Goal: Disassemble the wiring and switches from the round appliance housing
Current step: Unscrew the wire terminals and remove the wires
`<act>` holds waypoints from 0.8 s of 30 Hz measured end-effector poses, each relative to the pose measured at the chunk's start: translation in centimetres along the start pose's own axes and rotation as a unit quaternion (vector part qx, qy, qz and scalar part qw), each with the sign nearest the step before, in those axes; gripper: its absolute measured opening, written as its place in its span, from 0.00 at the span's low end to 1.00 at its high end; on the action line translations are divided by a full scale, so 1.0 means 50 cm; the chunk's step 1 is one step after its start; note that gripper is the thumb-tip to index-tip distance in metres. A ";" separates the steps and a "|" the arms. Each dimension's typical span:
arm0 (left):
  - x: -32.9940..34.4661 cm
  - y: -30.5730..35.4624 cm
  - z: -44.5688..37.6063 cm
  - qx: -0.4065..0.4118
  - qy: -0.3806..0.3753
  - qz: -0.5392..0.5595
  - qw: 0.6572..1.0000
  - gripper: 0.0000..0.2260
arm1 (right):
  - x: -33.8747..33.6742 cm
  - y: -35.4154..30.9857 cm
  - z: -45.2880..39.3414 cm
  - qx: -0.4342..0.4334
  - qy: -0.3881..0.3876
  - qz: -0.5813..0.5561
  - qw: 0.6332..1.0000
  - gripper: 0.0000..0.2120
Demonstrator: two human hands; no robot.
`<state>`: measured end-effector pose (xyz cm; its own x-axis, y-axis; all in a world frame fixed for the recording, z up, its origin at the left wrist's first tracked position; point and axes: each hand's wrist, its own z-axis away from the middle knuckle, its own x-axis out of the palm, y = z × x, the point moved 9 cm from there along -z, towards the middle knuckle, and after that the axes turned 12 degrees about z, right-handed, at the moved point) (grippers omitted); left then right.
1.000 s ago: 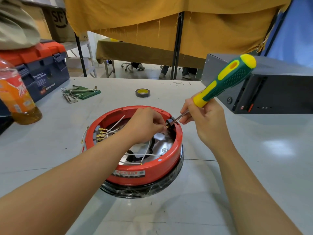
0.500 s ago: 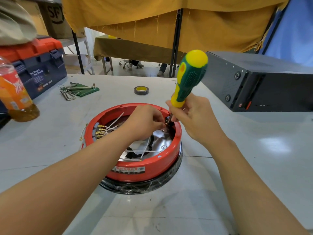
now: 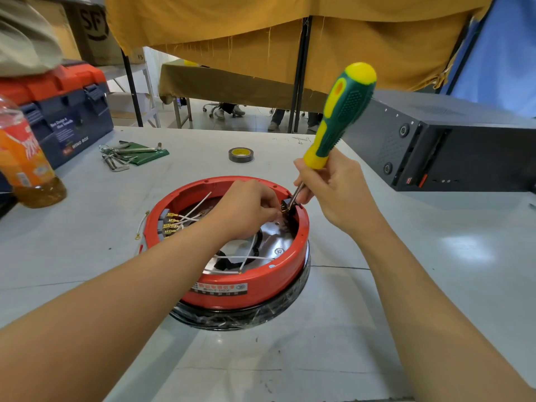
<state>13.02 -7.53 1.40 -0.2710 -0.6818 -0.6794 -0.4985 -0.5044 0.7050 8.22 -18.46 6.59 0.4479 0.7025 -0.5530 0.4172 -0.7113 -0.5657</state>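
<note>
Here, right hand (image 3: 333, 192) gripping screwdriver (image 3: 339, 117), tip at switch (image 3: 287, 206)

- A workshop or repair space is suggested by the plain grey work table (image 3: 435, 285), on which tools are laid out.
- An orange-lidded, dark blue plastic toolbox (image 3: 69, 111) is seen at the table's far left edge.
- A set of metal hex keys on a green holder (image 3: 130, 155) and a roll of black electrical tape with a yellow core (image 3: 240, 154) are placed near the far edge.
- A black metal computer case (image 3: 464, 149) is set at the far right.
- A brown cardboard box (image 3: 92, 30) is kept on a shelf behind.
- Mustard-yellow cloth (image 3: 261, 30) is hung from a black frame as a divider, and another cloth-covered table (image 3: 232, 85) is visible beyond it.
</note>
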 end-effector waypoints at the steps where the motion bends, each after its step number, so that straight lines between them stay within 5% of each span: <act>1: -0.001 0.000 0.000 -0.002 0.000 0.003 1.000 0.03 | -0.002 0.011 0.000 0.020 0.004 -0.026 0.999 0.09; 14: -0.001 -0.002 0.003 -0.017 0.001 0.010 1.000 0.05 | -0.012 0.090 0.013 0.127 0.050 -0.152 0.979 0.08; 24: 0.000 -0.005 0.003 -0.023 0.002 0.006 1.000 0.03 | -0.014 0.072 0.022 0.095 0.052 -0.143 0.984 0.07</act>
<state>13.04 -7.30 1.19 -0.2742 -0.6902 -0.6696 -0.4566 -0.5194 0.7223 8.51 -21.50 4.27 0.4164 0.8599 -0.2953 0.3868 -0.4614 -0.7984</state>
